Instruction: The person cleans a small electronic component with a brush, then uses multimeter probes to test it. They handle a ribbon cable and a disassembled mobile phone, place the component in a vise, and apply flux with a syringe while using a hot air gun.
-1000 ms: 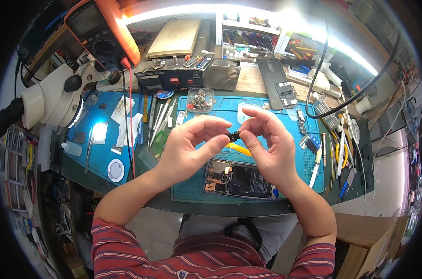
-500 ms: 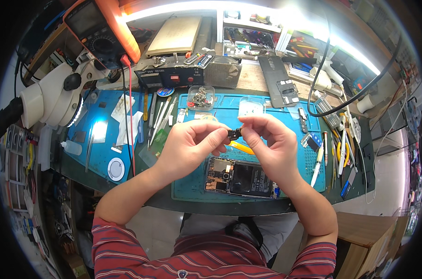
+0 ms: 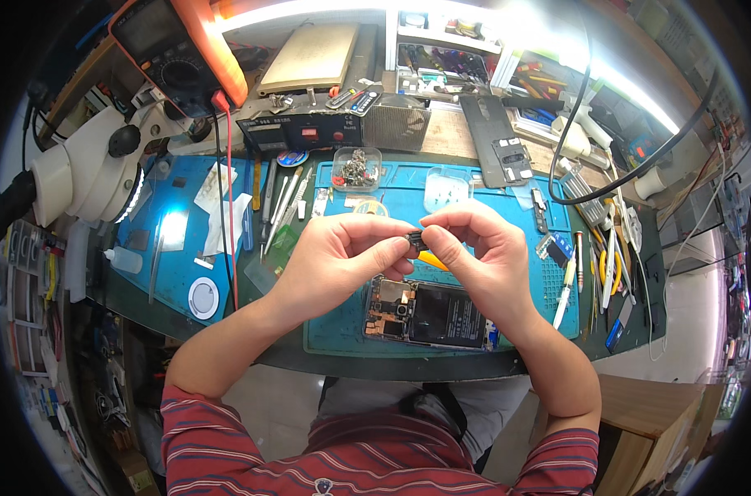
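Observation:
Between the fingertips of both hands is a small black phone part (image 3: pixel 415 240), mostly covered by the fingers. My left hand (image 3: pixel 350 252) pinches its left side, thumb against forefinger. From the other side my right hand (image 3: pixel 479 256) grips it the same way. Below the hands an opened phone (image 3: pixel 429 314) lies on the blue work mat (image 3: pixel 334 331), its circuit board and copper-coloured patches showing at the left and a black battery at the right. A yellow tool (image 3: pixel 431 260) sits partly hidden behind the fingers.
A clear box of screws (image 3: pixel 356 169) and another clear box (image 3: pixel 447 190) stand behind the hands. Tweezers and pliers (image 3: pixel 611 264) lie at the right. A microscope (image 3: pixel 86 169) and an orange multimeter (image 3: pixel 181 62) with hanging leads occupy the left.
Both hands have drawn slightly closer together, and the black part is turned so that less of it shows between the fingers. The phone stays where it was.

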Tool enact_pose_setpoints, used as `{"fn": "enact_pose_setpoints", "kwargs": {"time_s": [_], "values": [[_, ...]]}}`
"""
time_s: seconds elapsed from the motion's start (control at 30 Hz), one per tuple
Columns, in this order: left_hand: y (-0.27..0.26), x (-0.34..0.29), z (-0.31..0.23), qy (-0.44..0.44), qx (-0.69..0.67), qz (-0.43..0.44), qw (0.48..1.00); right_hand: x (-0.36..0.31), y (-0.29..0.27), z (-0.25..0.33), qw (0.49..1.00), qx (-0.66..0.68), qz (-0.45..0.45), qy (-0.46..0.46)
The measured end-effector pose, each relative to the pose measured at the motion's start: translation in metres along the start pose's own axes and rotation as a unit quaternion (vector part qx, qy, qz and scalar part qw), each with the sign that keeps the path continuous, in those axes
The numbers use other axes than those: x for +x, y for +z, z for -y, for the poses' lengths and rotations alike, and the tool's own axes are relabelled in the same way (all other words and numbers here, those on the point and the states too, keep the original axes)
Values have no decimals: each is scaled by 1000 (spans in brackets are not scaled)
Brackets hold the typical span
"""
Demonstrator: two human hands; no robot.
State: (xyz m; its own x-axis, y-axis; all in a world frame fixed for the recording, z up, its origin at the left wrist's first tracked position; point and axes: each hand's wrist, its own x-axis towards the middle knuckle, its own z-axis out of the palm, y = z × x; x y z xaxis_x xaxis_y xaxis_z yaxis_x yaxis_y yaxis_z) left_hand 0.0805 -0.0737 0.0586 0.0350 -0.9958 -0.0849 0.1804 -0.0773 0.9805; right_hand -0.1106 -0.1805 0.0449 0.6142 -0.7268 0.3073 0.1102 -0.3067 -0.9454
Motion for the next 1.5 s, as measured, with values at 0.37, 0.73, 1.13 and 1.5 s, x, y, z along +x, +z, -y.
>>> {"fn": "enact_pose_setpoints", "kwargs": {"time_s": [0.37, 0.73, 1.13, 1.5], "values": [[-1, 1, 1, -11, -22, 10, 1000, 0, 0, 5, 998, 0, 16, 60], [-1, 1, 1, -15, -7, 7, 1000, 6, -12, 6, 938, 220, 77, 255], [-1, 1, 3, -11, -3, 4, 1000, 4, -11, 1, 933, 251, 74, 248], [-2, 0, 5, 30, 4, -4, 1000, 6, -4, 8, 967, -183, 23, -175]]}}
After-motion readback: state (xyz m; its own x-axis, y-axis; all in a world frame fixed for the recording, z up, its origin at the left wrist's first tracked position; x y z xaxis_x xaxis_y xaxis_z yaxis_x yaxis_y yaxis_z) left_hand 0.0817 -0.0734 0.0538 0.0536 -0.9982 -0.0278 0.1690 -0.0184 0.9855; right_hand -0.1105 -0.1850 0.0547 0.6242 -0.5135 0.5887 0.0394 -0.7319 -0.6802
